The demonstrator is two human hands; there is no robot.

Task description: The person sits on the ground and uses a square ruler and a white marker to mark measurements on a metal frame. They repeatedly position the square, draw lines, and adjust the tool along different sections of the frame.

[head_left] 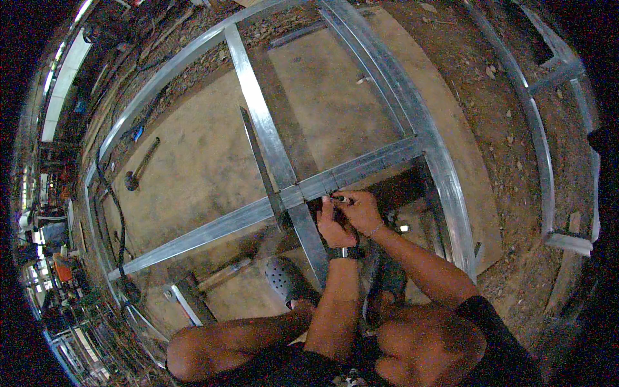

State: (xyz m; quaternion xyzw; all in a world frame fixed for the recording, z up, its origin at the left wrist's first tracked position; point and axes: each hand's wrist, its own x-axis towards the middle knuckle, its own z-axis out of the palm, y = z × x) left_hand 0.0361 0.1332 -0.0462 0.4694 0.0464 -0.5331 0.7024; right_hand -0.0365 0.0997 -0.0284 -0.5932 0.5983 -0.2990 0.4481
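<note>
Both my hands are close together at the near side of a metal crossbar (235, 224), just right of the frame's centre joint. My left hand (333, 227), below a dark wrist strap, has its thumb and fingers drawn together. My right hand (361, 209) pinches at the same spot, its fingers closed on something small and dark that I cannot make out. Several thin dark lines cross the bar's top to the right of the joint. A thin flat metal strip (256, 155) lies tilted across the crossbar, left of my hands.
The welded tube frame (248, 77) rests over a brown board (193, 168). A hammer (143, 164) lies at the left, near a black cable (117, 213). My shoe (284, 278) is inside the frame. Another metal frame (538, 148) stands at the right on leaf-strewn soil.
</note>
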